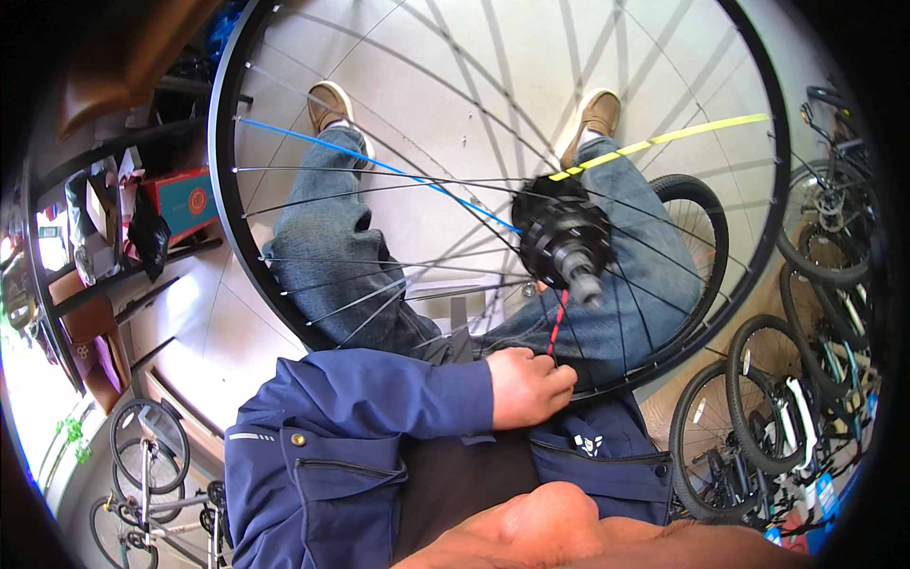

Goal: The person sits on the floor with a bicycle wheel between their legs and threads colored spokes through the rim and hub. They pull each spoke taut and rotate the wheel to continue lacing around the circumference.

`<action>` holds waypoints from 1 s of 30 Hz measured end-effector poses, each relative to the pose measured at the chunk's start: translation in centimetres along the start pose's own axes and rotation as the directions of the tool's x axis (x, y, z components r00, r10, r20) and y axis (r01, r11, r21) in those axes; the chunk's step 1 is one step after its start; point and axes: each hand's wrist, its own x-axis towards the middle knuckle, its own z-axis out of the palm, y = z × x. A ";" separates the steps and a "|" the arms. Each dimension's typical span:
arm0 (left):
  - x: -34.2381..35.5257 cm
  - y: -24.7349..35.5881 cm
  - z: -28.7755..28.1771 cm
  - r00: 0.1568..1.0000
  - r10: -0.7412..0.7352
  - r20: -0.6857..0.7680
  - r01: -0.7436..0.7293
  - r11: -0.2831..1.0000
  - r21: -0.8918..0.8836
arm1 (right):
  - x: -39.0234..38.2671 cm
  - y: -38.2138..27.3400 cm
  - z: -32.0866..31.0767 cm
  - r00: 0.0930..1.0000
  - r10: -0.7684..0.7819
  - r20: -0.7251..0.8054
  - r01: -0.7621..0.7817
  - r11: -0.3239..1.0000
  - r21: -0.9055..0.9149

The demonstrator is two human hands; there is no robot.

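A large black-rimmed bicycle wheel (221, 161) lies across my lap and legs, its black hub (559, 223) right of the middle, axle end toward me. Thin dark spokes run from hub to rim. One carries a blue spoke cover (351, 159), another a yellow spoke cover (664, 147) with dark gaps along it. Below the hub runs a red spoke cover (558, 322) with dark bands. My left hand (533, 387) comes in from the left in a navy sleeve, fingers closed on the red cover's lower end, by the near rim. My right hand does not show.
My feet in brown shoes (599, 114) rest on the pale tiled floor (455, 57). Behind the wheel, near my right leg, is another tyre (718, 228). Several bicycles (739, 408) crowd the right side, and another bicycle (142, 493) stands lower left. Boxes (180, 204) sit on a shelf at left.
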 end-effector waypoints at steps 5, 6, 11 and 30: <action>1.0 1.2 1.6 0.999 -0.041 0.027 0.042 0.999 -0.026 | 0.3 -0.1 0.2 1.000 -0.006 -0.014 0.006 1.000 -0.017; 1.3 1.3 1.9 0.999 -0.046 0.028 0.047 0.999 -0.028 | 0.3 0.1 0.2 1.000 -0.008 -0.019 0.008 1.000 -0.017; 2.3 1.8 2.4 0.996 -0.086 0.018 0.088 0.990 -0.109 | -0.1 0.7 0.4 0.999 -0.016 -0.036 0.016 1.000 -0.019; -1.3 -2.4 -4.5 0.991 -0.132 0.024 0.131 0.990 0.058 | 13.1 -9.5 -2.2 0.863 -0.430 -0.267 0.431 0.901 -0.058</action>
